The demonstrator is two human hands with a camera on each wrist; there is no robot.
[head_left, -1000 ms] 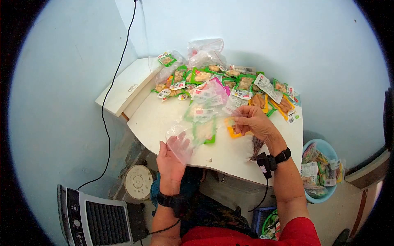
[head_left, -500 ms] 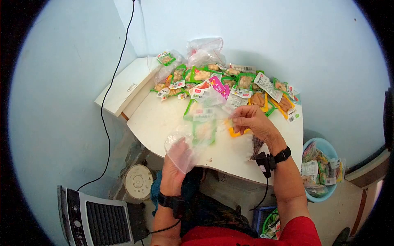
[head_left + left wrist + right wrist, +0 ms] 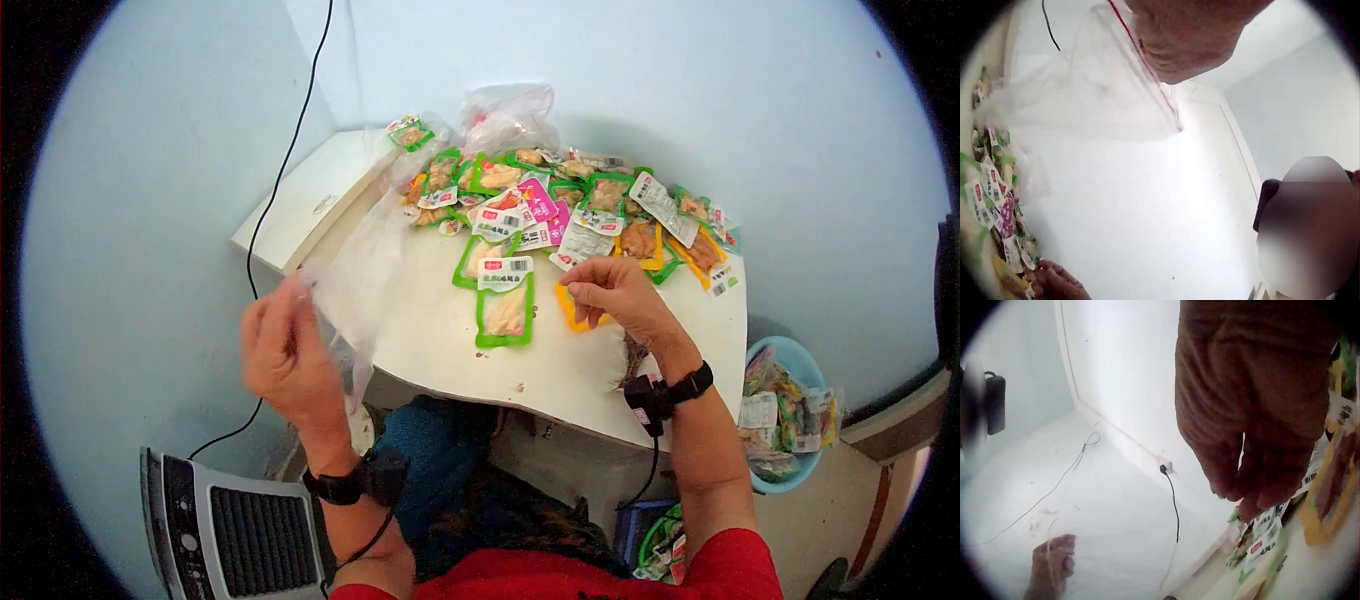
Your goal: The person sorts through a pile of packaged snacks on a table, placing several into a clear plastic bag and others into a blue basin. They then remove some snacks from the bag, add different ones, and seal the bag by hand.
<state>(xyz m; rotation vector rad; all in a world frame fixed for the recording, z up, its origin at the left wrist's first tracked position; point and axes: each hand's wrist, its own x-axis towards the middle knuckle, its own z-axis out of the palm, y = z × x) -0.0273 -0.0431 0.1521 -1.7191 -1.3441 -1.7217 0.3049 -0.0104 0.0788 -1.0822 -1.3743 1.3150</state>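
My left hand point(image 3: 288, 352) is raised off the table's left front edge, gripping a clear plastic bag point(image 3: 362, 275) by its edge. The bag trails out to the right; its red zip line point(image 3: 1147, 65) shows in the left wrist view. My right hand point(image 3: 628, 305) hovers on the other side with loosely bent fingers and nothing visible in them. Under its fingertips lies a yellow-edged food packet point(image 3: 567, 308), partly hidden. Between the hands, a green-edged food packet point(image 3: 505, 312) lies flat, overlapping another green-edged packet point(image 3: 478, 262) behind it.
Many food packets point(image 3: 605, 195) are heaped along the back of the white table point(image 3: 440, 330), with clear bags point(image 3: 510, 120) behind. A blue basin point(image 3: 822, 465) of packets stands at the right. A grey appliance point(image 3: 265, 540) is at lower left, and a black cable point(image 3: 290, 150) hangs nearby.
My left hand has swung left and up, taking the clear bag off the middle of the table and uncovering the green-edged packets. My right hand has stayed nearly in place.
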